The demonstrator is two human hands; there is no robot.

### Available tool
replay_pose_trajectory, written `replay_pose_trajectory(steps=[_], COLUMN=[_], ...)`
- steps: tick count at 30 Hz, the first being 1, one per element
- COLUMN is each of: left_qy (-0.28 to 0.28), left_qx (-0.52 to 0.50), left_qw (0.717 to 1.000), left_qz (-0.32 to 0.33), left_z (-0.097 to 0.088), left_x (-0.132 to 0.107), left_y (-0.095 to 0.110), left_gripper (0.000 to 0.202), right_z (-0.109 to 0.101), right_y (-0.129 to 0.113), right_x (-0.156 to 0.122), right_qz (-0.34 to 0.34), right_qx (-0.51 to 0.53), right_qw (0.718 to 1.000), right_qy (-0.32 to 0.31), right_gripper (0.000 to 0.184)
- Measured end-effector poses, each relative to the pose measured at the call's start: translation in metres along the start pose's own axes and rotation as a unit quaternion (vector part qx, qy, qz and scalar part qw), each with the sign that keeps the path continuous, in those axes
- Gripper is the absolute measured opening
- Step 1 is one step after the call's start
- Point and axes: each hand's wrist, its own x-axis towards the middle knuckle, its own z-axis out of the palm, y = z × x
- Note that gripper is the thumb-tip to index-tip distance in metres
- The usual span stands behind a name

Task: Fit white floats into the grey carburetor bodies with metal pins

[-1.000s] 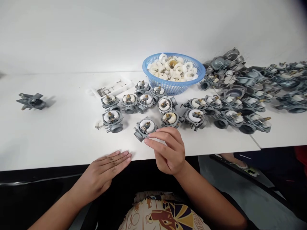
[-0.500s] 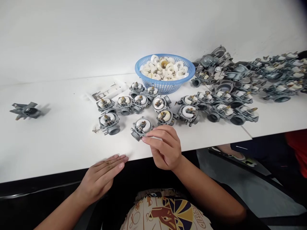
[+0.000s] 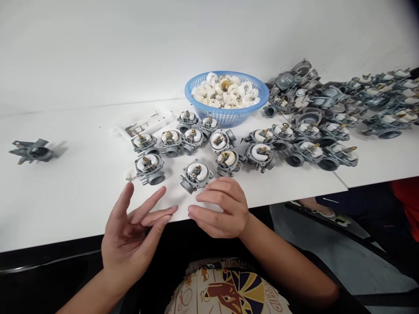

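Note:
My left hand [image 3: 131, 237] is turned palm up at the table's front edge. Its fingers are spread, with the thumb close to the index fingertip, and I see nothing held. Facing it, my right hand [image 3: 224, 209] has loosely curved fingers with a gap between them, and it appears to hold nothing. Just beyond both hands sits a carburetor body [image 3: 195, 175], bowl side up, with a white float and a brass part inside. Another carburetor [image 3: 149, 168] stands beyond my left hand. A carburetor with a yellowish float [image 3: 227, 161] lies behind my right fingers.
A blue basket [image 3: 225, 114] of white floats stands at the back. Left of it lies a white tray [image 3: 147, 126] with thin metal pins. Several carburetors crowd the right side, with a pile of bodies [image 3: 307, 93] behind. One carburetor body [image 3: 31, 151] lies far left.
My right hand has drawn back slightly from the near carburetor, and its fingers have parted. My left hand has turned from flat to palm up with its fingers spread.

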Motion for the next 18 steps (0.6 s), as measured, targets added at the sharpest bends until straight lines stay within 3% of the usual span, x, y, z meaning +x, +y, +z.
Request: replay_pose_trajectory(steps=[3, 6, 13, 18], left_qy=[-0.017, -0.028, -0.073, -0.093], left_qx=[-0.077, -0.07, 0.009, 0.033], left_qw=[0.996, 0.997, 0.997, 0.995], left_qz=[-0.041, -0.037, 0.011, 0.003], left_z=[0.022, 0.032, 0.033, 0.034], left_x=[0.01, 0.018, 0.018, 0.017], left_y=[0.019, 0.023, 0.019, 0.023], left_gripper=[0.086, 0.086, 0.083, 0.077], right_z=[0.0, 0.0, -0.003, -0.002], right_y=[0.0, 0.0, 0.0, 0.0], right_x=[-0.001, -0.001, 0.0, 0.001], right_qz=[-0.017, -0.007, 0.016, 0.054], right_qx=[0.0, 0.013, 0.006, 0.002], right_qw=[1.0, 1.0, 0.998, 0.997], right_qy=[-0.014, 0.005, 0.061, 0.054], right_gripper=[0.015, 0.016, 0.013, 0.007])
